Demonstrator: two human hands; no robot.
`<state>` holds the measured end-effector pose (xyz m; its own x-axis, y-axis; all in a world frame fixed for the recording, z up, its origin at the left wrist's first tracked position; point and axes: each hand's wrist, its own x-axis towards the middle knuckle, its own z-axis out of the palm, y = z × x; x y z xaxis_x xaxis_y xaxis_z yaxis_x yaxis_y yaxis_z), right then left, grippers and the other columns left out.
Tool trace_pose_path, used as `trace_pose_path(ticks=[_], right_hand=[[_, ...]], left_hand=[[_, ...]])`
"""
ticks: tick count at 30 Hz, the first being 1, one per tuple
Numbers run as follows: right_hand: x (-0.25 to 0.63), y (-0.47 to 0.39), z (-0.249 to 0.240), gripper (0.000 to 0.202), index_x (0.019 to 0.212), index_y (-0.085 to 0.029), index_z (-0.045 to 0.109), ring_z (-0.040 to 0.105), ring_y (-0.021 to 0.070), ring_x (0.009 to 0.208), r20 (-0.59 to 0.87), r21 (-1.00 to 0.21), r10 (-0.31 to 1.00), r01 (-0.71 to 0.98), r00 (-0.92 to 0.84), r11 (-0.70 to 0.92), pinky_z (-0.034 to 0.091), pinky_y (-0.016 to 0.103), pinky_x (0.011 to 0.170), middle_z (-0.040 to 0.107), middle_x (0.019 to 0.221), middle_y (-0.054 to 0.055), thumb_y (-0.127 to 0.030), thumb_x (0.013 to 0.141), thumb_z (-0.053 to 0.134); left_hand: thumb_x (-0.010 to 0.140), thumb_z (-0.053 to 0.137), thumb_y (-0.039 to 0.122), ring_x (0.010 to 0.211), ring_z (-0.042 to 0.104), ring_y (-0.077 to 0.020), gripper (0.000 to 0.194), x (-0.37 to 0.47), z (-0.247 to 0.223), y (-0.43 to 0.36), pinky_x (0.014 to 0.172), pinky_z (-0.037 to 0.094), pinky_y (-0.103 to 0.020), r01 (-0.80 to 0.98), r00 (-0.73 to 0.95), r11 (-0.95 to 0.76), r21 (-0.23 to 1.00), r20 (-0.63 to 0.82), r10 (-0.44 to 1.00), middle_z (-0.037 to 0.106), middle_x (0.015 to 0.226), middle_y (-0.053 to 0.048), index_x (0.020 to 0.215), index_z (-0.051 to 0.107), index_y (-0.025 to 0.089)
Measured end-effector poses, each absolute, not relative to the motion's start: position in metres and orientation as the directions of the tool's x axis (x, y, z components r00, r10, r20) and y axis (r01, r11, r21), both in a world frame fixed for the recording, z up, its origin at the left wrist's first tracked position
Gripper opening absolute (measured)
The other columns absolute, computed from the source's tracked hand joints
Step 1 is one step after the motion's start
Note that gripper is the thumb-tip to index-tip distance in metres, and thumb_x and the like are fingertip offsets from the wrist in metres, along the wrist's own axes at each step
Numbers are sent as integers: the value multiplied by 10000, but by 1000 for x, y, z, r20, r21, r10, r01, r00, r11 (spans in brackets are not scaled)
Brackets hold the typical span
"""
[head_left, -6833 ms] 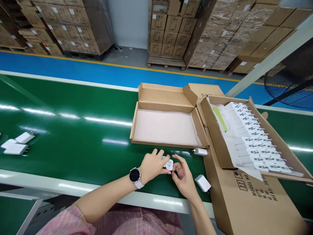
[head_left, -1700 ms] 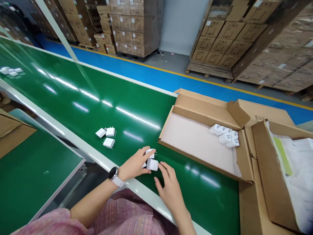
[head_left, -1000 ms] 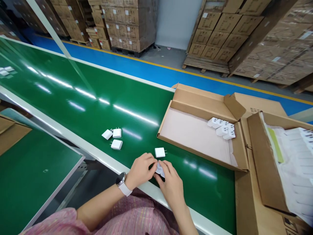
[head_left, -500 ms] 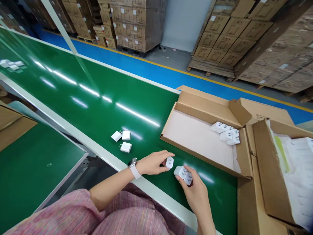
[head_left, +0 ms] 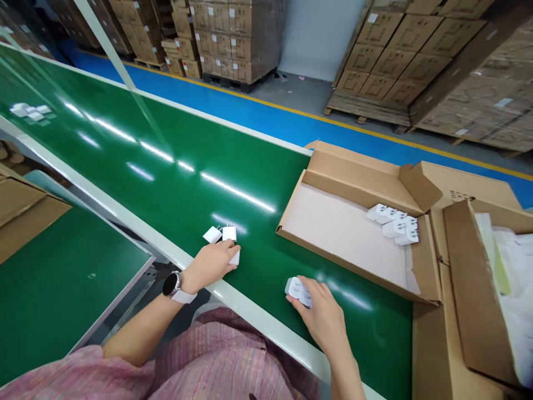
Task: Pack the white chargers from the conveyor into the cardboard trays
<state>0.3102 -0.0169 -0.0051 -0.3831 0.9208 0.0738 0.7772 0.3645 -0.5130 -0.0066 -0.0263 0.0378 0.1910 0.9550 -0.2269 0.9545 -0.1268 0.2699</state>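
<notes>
My left hand (head_left: 211,262), wearing a watch, is closed around a white plug-in charger (head_left: 235,258) on the green belt; the fingers partly cover it. Just beyond the fingertips lie two more white chargers, a tilted one (head_left: 212,235) and an upright-looking one (head_left: 229,233) with its prongs pointing away. Low over the belt, my right hand (head_left: 322,308) grips a small cluster of white chargers (head_left: 296,288), prong faces up; its fingers hide part of them. To its upper right, several chargers (head_left: 393,228) stand grouped in an open cardboard box (head_left: 325,250).
Another cardboard carton (head_left: 470,289) with white wrapped contents stands at the right. Far left on the green belt (head_left: 175,200) sits a group of white pieces (head_left: 31,113). A pale metal rail (head_left: 266,328) edges the belt near me. Stacked cartons (head_left: 233,44) stand beyond the blue floor.
My left hand has moved left from beside the right hand to the loose chargers; the charger it held now appears among those in the right hand. The right hand has shifted slightly left.
</notes>
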Motion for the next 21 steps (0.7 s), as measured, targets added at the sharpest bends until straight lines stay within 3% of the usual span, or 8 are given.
trace_pose_path(ticks=[4, 8, 10, 13, 17, 21], right_hand=[[288, -16, -1, 294, 1232, -295, 640, 680, 278, 1015, 53, -542, 901, 745, -431, 388, 564, 360, 625, 741, 1159, 56, -379, 951, 640], [290, -18, 3, 506, 1393, -303, 556, 662, 284, 1135, 32, -626, 883, 679, -469, 383, 611, 402, 790, 691, 1290, 70, -317, 905, 689], [303, -19, 5, 591, 1453, -321, 516, 639, 282, 1201, 15, -652, 893, 673, -450, 350, 614, 412, 859, 649, 1365, 73, -323, 893, 703], [323, -23, 9, 567, 1434, -337, 538, 644, 289, 1185, -44, -660, 912, 697, -408, 280, 618, 409, 830, 636, 1374, 67, -343, 891, 701], [328, -28, 10, 504, 1428, -317, 529, 700, 218, 929, -112, -769, 898, 609, -424, 192, 619, 358, 732, 636, 1350, 71, -301, 932, 616], [326, -29, 6, 503, 1440, -281, 489, 691, 218, 963, -90, -852, 916, 507, -390, 132, 632, 364, 756, 611, 1336, 104, -265, 941, 550]], left_hand=[[898, 715, 222, 903, 714, -233, 479, 38, 38, -22, 793, 560, -334, 900, 298, -188, 394, -240, 924, 573, 1250, -89, 1349, 556, 223], [825, 815, 257, 850, 725, -218, 676, 69, 34, -19, 736, 557, -323, 818, 376, -210, 536, -221, 900, 559, 1260, -68, 1422, 497, 253], [783, 868, 306, 891, 726, -237, 784, 72, 33, -18, 725, 556, -324, 816, 392, -234, 529, -208, 896, 550, 1308, -79, 1452, 462, 269], [723, 922, 457, 1066, 681, -303, 855, 77, 35, -14, 723, 560, -329, 826, 439, -314, 468, -185, 879, 526, 1384, -112, 1428, 472, 279], [736, 860, 638, 1126, 606, -322, 797, 101, 38, -11, 678, 550, -323, 793, 544, -451, 410, -143, 827, 533, 1400, -133, 1352, 522, 264], [829, 780, 633, 1105, 581, -321, 647, 126, 35, -12, 618, 512, -299, 810, 552, -476, 341, -171, 816, 570, 1337, -142, 1295, 564, 239]])
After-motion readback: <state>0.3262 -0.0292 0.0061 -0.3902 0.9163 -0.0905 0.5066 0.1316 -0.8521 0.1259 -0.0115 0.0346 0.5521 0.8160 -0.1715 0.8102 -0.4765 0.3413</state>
